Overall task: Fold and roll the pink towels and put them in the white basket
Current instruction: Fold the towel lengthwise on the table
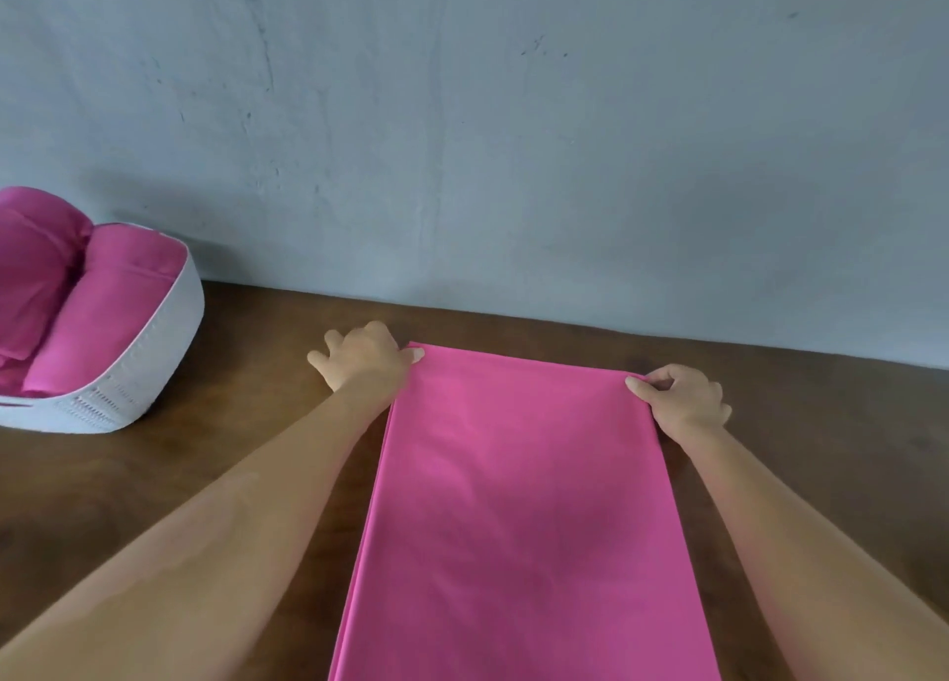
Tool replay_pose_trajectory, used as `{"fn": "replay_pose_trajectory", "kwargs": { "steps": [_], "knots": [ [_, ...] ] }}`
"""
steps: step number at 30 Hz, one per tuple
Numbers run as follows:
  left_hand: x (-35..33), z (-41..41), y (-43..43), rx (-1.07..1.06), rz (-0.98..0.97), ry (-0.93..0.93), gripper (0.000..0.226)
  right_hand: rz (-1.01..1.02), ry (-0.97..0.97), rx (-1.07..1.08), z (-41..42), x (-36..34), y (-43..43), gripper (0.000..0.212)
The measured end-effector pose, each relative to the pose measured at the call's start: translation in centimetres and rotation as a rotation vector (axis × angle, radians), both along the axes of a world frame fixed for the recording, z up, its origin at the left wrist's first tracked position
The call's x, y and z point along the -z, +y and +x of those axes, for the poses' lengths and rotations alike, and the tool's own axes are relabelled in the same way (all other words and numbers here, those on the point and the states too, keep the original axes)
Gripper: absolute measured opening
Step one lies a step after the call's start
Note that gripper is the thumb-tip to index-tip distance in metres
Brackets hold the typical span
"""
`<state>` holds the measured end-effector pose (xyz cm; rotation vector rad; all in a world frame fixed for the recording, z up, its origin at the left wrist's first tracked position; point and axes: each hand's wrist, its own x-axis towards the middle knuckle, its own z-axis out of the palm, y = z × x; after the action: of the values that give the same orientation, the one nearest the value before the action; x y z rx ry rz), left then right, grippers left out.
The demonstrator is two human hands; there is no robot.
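Here, pink towel [518, 500] lies flat on brown table [246, 352] against grey wall [513, 115].

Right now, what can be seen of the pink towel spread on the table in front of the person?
The pink towel is plain, smooth, thin-looking cloth lying flat as a long strip on the brown wooden table, its near end cut off by the bottom of the frame. Layered edges along its left side suggest it is folded lengthwise. The left hand holds its far left corner; the right hand pinches its far right corner.
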<state>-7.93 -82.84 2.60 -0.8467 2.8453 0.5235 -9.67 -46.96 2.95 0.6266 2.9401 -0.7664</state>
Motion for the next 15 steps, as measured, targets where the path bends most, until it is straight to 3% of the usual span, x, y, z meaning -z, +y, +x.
{"fn": "replay_pose_trajectory", "kwargs": {
  "steps": [15],
  "knots": [
    [-0.6, -6.3, 0.9, -0.013, -0.149, -0.04, 0.06, 0.069, 0.118, 0.011, -7.8, 1.6, -0.1, 0.042]
  ]
}}
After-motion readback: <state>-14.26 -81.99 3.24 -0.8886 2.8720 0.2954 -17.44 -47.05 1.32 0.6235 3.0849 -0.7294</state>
